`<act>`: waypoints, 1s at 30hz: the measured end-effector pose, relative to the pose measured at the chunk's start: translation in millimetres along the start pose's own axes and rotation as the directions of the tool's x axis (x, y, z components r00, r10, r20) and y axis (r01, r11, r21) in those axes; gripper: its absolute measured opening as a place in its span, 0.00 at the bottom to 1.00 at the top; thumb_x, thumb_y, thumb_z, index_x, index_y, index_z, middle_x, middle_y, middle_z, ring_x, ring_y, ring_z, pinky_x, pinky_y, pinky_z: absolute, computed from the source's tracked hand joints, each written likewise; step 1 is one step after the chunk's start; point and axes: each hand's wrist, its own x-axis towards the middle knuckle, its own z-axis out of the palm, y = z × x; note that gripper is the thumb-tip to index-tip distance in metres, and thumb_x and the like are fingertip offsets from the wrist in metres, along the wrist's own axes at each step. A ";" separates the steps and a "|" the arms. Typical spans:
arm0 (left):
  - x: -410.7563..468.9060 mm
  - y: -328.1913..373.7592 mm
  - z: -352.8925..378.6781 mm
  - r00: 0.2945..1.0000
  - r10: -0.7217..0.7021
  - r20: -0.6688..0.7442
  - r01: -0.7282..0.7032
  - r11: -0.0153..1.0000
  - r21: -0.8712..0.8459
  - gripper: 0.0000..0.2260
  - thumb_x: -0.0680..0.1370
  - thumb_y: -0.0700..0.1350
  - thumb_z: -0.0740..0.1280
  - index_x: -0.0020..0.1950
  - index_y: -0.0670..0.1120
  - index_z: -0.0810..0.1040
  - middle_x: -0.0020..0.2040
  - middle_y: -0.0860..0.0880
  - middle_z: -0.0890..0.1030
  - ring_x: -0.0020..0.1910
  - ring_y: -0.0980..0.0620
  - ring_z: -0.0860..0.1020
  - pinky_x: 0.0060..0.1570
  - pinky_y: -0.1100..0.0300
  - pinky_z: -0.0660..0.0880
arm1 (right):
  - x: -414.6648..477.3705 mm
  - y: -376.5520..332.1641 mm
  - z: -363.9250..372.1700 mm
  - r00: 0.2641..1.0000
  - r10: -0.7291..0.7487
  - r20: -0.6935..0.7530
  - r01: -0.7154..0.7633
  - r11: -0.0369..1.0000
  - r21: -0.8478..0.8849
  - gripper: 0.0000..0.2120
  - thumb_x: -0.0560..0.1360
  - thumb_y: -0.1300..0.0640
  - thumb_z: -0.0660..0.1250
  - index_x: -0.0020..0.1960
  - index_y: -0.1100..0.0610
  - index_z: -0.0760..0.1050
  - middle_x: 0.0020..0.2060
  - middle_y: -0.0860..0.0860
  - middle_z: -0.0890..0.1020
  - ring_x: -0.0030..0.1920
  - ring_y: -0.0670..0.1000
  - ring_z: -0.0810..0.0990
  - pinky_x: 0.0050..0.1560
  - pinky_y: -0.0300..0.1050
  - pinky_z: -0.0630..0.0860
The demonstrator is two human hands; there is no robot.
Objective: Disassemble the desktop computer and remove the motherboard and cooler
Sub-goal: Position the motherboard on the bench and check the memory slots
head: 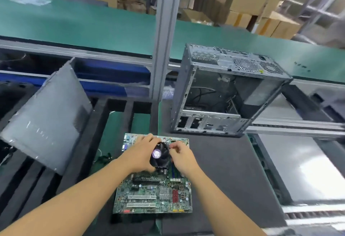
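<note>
- Our left hand (141,153) grips the cooler (160,155) over the board (155,189).
- Our right hand (182,158) pinches the cooler's right edge.
- The case (224,93) stands behind.

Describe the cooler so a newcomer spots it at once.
Find the open grey case; the green motherboard lies in front of it. At the board's far end, between the left hand and right hand, sits the cooler: the only round black fan, with a pale purple hub sticker.
</note>
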 end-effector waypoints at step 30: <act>140.8 139.6 109.8 0.990 -0.033 0.136 0.050 0.991 -0.124 0.40 0.65 0.56 0.75 0.73 0.54 0.62 0.63 0.53 0.63 0.60 0.50 0.65 0.60 0.51 0.72 | 15.3 129.5 -149.4 0.985 0.153 0.078 -0.141 0.980 -0.141 0.22 0.72 0.46 0.64 0.64 0.52 0.73 0.53 0.50 0.71 0.42 0.41 0.71 0.42 0.37 0.67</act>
